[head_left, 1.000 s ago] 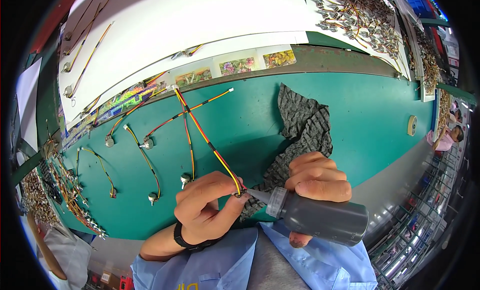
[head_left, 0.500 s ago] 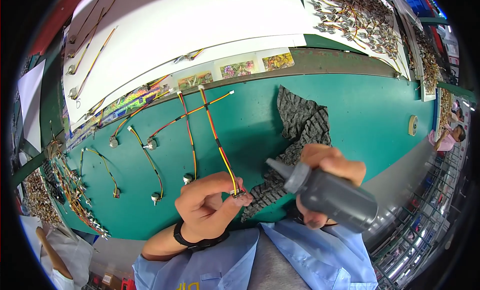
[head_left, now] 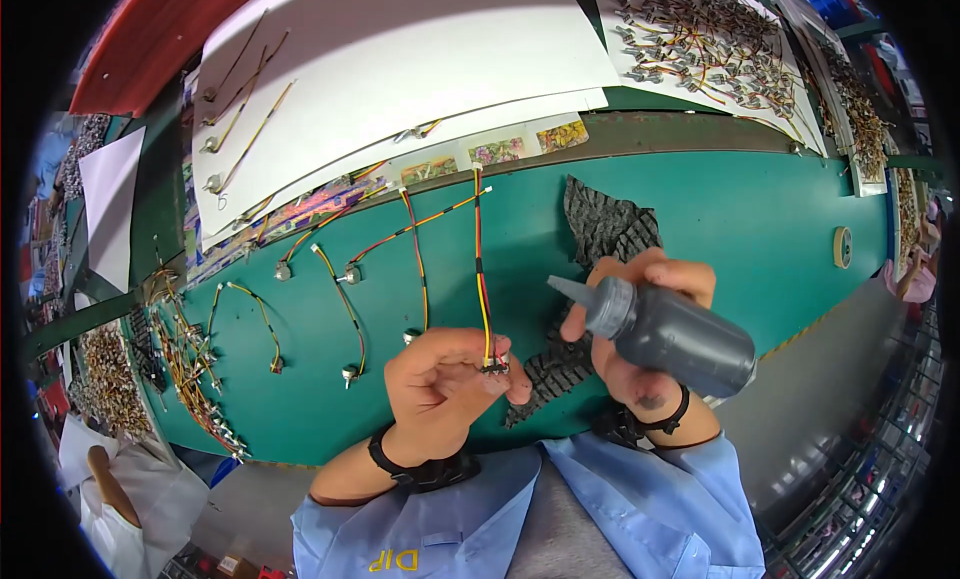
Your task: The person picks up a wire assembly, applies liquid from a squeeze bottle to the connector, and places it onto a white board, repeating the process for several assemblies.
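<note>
Between its thumb and fingertips, my left hand (head_left: 440, 387) pinches a small wired potentiometer (head_left: 495, 368); its red, yellow and black wires (head_left: 480, 269) stretch away to a white plug. My right hand (head_left: 640, 364) is wrapped around a squeeze bottle (head_left: 695, 341) with dark contents and a pointed grey nozzle (head_left: 575, 290). The bottle is tilted, its nozzle pointing up and left, apart from the potentiometer. A dark smudge marks my right palm. Behind the bottle, a crumpled dark grey cloth (head_left: 612, 219) lies on the green mat (head_left: 760, 229), partly hidden by my right hand.
Several more wired potentiometers (head_left: 350, 372) lie left of my hands, beside a tangled bundle (head_left: 190, 379). White boards (head_left: 420, 59) stand at the back, one covered with wired parts (head_left: 690, 39). A tape roll (head_left: 842, 247) rests far right. Another person's arm (head_left: 112, 487) shows lower left.
The view has shifted, so the table contents appear farther right. My right hand has turned, showing more palm, and the bottle nozzle is higher. Both hands keep their holds.
</note>
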A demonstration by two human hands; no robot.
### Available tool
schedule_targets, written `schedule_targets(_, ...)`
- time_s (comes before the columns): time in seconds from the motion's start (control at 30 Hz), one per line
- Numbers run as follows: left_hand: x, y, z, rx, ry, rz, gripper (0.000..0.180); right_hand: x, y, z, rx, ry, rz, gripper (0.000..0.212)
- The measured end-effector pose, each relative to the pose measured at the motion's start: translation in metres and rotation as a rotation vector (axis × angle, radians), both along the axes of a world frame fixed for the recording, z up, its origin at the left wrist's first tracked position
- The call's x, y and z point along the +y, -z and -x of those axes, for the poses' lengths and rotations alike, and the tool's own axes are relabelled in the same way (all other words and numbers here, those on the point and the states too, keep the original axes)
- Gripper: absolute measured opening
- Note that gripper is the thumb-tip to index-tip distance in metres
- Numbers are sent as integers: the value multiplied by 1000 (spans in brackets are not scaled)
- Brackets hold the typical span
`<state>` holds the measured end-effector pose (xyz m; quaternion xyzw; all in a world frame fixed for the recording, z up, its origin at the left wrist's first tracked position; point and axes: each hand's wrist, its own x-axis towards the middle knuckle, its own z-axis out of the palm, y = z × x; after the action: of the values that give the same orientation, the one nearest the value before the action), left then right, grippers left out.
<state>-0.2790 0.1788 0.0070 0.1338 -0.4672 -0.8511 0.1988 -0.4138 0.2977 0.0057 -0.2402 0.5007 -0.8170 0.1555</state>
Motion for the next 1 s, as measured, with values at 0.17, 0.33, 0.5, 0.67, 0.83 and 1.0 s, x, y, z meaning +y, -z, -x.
schedule_targets(0.17, 2, -6, -11, 126, 52, -103, 24, 14, -7, 1, 124, -223, 172, 83)
schedule_targets(0.33, 7, -13, -20, 118, 15, -61, 24, 10, -10, -1, 465, -191, 191, 80)
schedule_targets(0.5, 10, -11, -26, 105, 13, -29, 25, 12, -12, 0, 506, -220, 165, 80)
schedule_targets(0.67, 8, -9, -27, 112, 25, 15, 25, 11, -12, 0, 512, -208, 173, 78)
schedule_targets(0.83, 7, -9, -24, 112, 24, 35, 25, 11, -11, 2, 510, -221, 156, 77)
schedule_targets(1.0, 7, -7, -25, 107, 23, 3, 26, 12, -13, 4, 509, -245, 130, 76)
